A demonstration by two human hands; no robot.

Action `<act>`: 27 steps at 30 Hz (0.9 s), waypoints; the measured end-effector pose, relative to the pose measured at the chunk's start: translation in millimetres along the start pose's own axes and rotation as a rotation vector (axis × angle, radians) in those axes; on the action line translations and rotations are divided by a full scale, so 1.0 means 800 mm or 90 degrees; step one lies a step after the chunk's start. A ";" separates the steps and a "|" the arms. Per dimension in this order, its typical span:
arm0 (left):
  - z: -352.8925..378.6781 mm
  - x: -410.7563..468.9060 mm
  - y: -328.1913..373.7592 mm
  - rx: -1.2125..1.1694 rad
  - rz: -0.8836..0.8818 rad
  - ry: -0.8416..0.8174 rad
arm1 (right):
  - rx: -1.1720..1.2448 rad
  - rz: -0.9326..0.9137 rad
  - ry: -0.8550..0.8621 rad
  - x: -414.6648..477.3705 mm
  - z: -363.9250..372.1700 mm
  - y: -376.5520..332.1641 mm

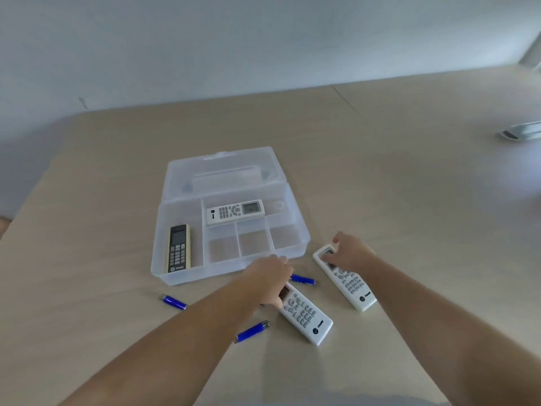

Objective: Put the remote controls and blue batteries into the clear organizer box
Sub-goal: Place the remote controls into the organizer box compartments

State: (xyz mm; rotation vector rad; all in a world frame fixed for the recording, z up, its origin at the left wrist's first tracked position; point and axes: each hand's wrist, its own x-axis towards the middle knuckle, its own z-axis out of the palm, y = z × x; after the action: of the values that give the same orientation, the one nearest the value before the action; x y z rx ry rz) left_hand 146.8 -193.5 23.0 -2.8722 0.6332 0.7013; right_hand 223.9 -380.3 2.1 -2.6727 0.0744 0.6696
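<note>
Two remotes lie in the clear organizer box (164,230), while each hand, left hand (270,281) and right hand (351,254), grips one more white remote on the worktop (87,200) among three blue batteries.

Beige wooden table (380,159), pale wall (205,39) behind, silvery object (519,132) far right.

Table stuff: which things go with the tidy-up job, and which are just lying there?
Job things: clear organizer box, black remote and white remote inside it, two white remotes under the hands, three blue batteries.

Just lying there: grey object at the table's far right.
</note>
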 end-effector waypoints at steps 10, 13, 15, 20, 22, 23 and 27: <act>0.027 0.022 -0.003 -0.086 -0.095 -0.088 | 0.118 0.034 0.020 -0.022 0.038 0.041; 0.025 0.020 -0.002 -0.153 -0.126 -0.109 | 0.143 0.050 0.000 -0.022 0.032 0.049; 0.025 0.019 -0.002 -0.199 -0.133 -0.085 | 0.194 0.043 0.000 -0.021 0.028 0.055; 0.012 0.006 -0.022 -0.480 -0.115 -0.094 | 0.454 0.057 0.026 -0.013 0.014 0.057; 0.003 -0.004 -0.030 -0.680 -0.100 -0.103 | 0.518 0.054 0.035 -0.015 0.000 0.045; -0.003 -0.009 -0.032 -0.794 -0.084 -0.101 | 0.538 0.052 0.036 -0.015 -0.008 0.036; -0.018 -0.023 -0.045 -1.078 -0.047 -0.036 | 0.581 0.046 0.026 -0.013 -0.037 -0.007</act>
State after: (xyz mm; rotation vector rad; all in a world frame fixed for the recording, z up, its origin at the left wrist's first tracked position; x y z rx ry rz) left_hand 153.2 -156.9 44.8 -4.0892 -0.4108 2.0165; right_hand 228.6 -386.6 32.7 -1.8045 0.3866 0.4444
